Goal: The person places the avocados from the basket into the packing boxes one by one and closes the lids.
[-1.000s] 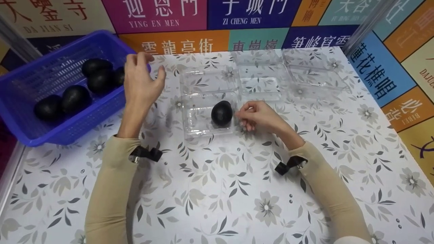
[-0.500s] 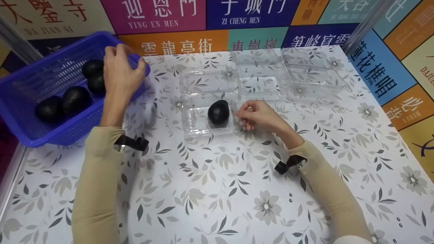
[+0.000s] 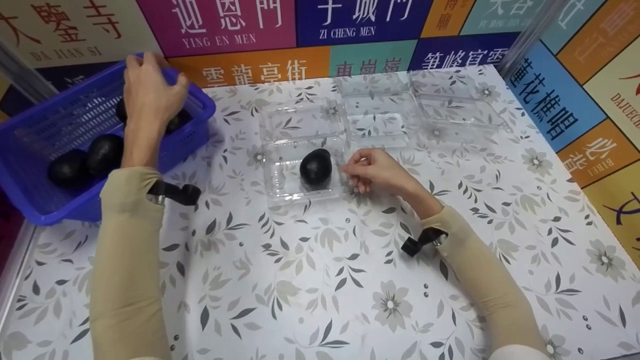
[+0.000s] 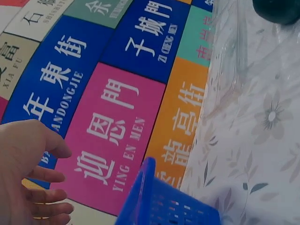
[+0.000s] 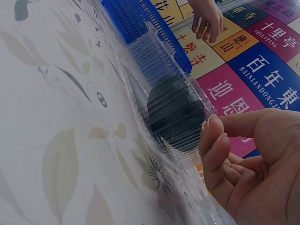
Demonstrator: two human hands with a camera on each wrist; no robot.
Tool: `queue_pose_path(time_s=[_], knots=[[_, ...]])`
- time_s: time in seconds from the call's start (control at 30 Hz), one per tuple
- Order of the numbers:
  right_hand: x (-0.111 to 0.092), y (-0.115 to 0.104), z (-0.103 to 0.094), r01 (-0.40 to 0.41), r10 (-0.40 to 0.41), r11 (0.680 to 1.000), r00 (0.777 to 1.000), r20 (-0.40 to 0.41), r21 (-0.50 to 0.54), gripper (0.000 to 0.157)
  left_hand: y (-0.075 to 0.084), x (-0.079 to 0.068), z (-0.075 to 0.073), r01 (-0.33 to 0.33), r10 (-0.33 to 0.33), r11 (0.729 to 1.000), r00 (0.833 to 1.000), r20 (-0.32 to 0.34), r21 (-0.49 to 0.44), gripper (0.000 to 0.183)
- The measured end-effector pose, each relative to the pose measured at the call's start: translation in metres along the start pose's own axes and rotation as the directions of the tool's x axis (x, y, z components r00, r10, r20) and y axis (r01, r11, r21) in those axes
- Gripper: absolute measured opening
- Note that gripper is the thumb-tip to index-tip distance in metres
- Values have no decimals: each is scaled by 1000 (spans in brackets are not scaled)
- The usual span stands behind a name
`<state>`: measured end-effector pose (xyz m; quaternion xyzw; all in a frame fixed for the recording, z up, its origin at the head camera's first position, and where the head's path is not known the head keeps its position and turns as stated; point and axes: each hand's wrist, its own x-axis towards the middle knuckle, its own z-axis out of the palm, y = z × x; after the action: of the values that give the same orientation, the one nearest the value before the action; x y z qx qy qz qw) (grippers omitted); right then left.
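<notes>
My left hand (image 3: 152,95) hovers over the blue plastic basket (image 3: 95,202), its fingers apart and loosely bent, holding nothing visible. Under and beside it in the basket lie several black egg-shaped fruits (image 3: 67,167), some partly hidden by the hand. In the left wrist view that hand (image 4: 33,173) is beyond the basket rim (image 4: 140,192). An open clear plastic clamshell box (image 3: 280,185) stands mid-table with one black egg-shaped fruit (image 3: 316,167) in its near half. My right hand (image 3: 375,170) pinches the box's right edge; thumb and index finger (image 5: 213,129) meet there.
More clear plastic boxes (image 3: 380,122) stand open behind and to the right, with another lid (image 3: 460,112) at the far right. Panels with writing (image 3: 240,25) border the table's back and right side. A floral sheet (image 3: 300,280) covers the table.
My left hand has moved left, from the basket's right end to over its middle. The fruit in the box has rolled slightly left. My right hand has kept its place.
</notes>
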<state>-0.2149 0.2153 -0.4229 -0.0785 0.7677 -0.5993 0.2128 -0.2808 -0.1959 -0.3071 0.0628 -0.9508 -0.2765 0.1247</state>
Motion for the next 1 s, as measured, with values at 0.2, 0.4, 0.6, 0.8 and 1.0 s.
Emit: queue_pose_path(time_s=[0.2, 0.4, 0.6, 0.8, 1.0], knots=[[-1, 1, -1, -10, 10, 1000, 1000, -7, 0, 22, -18, 16, 1, 49, -51, 999, 991, 122, 15, 56], [0, 1, 0, -11, 11, 1000, 1000, -1, 1, 24, -38, 26, 8, 75, -84, 996, 962, 260, 45, 65], [1, 0, 1, 13, -13, 1000, 1000, -4, 3, 25, -57, 30, 15, 85, -105, 994, 926, 362, 71, 71], [1, 1, 2, 25, -25, 1000, 1000, -3, 1, 24, -71, 30, 21, 29, -58, 997, 899, 435, 73, 72], [-1, 1, 0, 11, -11, 1000, 1000, -2, -3, 24, -75, 29, 26, -8, -16, 999, 875, 484, 48, 62]])
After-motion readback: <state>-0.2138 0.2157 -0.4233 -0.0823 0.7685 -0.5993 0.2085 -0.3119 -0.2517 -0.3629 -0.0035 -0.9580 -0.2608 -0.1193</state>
